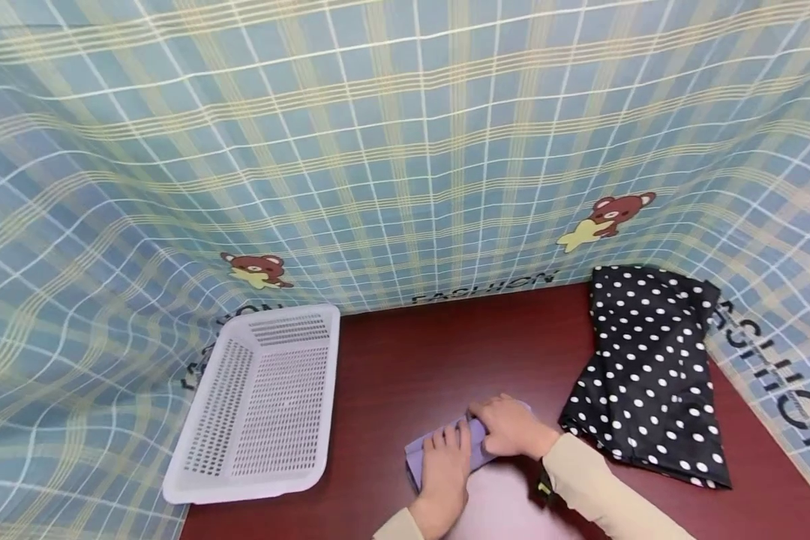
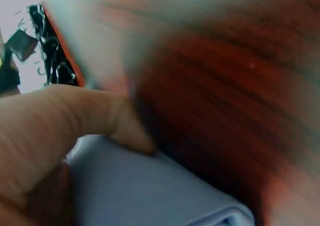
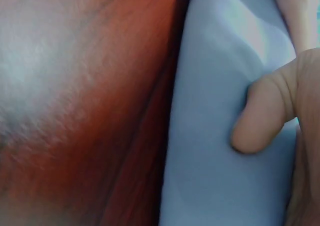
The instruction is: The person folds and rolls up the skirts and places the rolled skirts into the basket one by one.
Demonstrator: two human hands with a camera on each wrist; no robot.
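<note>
Both hands cover most of the folded lilac cloth (image 1: 415, 452); left hand (image 1: 445, 466) flat, right hand (image 1: 509, 426) pinching it.

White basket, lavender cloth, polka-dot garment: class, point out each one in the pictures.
White basket (image 1: 209, 420), head view, left perforated wall.
Lavender cloth (image 3: 215, 136), right wrist view, flat folded surface.
Polka-dot garment (image 1: 648, 375), head view, middle of fabric.
</note>
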